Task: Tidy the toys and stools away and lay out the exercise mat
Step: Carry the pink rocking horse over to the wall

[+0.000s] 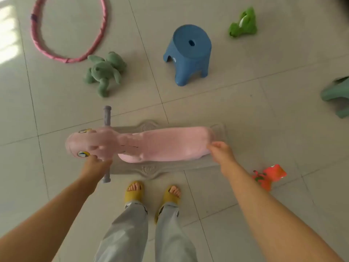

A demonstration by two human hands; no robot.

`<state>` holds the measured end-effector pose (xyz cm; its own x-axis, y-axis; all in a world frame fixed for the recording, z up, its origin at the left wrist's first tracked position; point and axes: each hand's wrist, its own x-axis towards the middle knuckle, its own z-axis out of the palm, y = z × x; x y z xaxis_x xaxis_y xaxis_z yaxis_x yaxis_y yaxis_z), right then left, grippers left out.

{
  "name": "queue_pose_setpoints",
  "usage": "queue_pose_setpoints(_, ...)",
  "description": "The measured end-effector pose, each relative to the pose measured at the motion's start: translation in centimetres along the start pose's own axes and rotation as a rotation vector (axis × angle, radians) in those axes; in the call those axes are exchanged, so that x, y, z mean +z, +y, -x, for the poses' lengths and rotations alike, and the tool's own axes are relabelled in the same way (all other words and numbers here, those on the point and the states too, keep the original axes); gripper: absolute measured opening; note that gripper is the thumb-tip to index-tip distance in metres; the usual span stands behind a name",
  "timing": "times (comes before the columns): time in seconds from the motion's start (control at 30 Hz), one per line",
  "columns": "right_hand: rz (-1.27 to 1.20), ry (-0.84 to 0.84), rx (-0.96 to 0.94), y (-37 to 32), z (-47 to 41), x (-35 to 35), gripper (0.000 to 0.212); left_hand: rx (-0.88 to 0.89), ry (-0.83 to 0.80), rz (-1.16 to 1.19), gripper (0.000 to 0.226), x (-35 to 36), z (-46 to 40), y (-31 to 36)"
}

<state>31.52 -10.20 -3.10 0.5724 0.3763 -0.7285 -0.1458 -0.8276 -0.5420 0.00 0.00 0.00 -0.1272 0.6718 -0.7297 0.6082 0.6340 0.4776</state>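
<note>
Two hands on one pink rocking horse (151, 146), grey base (170, 167), lying across tiled floor (245, 114) just ahead of yellow slippers (134, 191). Left hand (94, 164): grip closed around grey handlebar (107, 116) near horse's head. Right hand (221, 150): grip pinching rear edge of pink seat. Blue stool (188, 53): upright, beyond horse, well apart. Pale green stool (338, 95): far right, cut by frame edge. Grey-green plush toy (103, 72): sprawled left of blue stool, near pink hoop (69, 31). Bright green plush toy (243, 23): upper right. Orange toy (270, 174): floor, just right of right forearm. Exercise mat: not in view.
</note>
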Motion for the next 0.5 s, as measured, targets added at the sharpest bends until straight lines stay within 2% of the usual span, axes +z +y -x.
queue_pose_setpoints(0.1,0.067,0.046,-0.044,0.4,-3.4,0.7,0.04,0.001,0.034,-0.023,0.007,1.7,-2.1,-0.3)
queue_pose_setpoints(0.2,0.088,0.087,-0.03,1.4,-6.6,1.5,0.069,-0.077,0.067,-0.038,0.023,3.2,-4.7,-2.1)
queue_pose_setpoints(0.27,0.129,0.096,-0.02,1.7,-8.2,2.2,0.088,-0.14,0.085,-0.018,0.012,3.7,-6.3,-3.6)
queue_pose_setpoints(0.3,0.141,0.091,-0.018,1.8,-8.9,2.3,0.094,-0.153,0.093,-0.016,0.007,3.8,-6.7,-3.9)
queue_pose_setpoints(0.5,0.136,0.089,0.009,2.7,-12.9,3.1,0.099,-0.164,0.171,0.002,0.016,4.9,-9.8,-6.3)
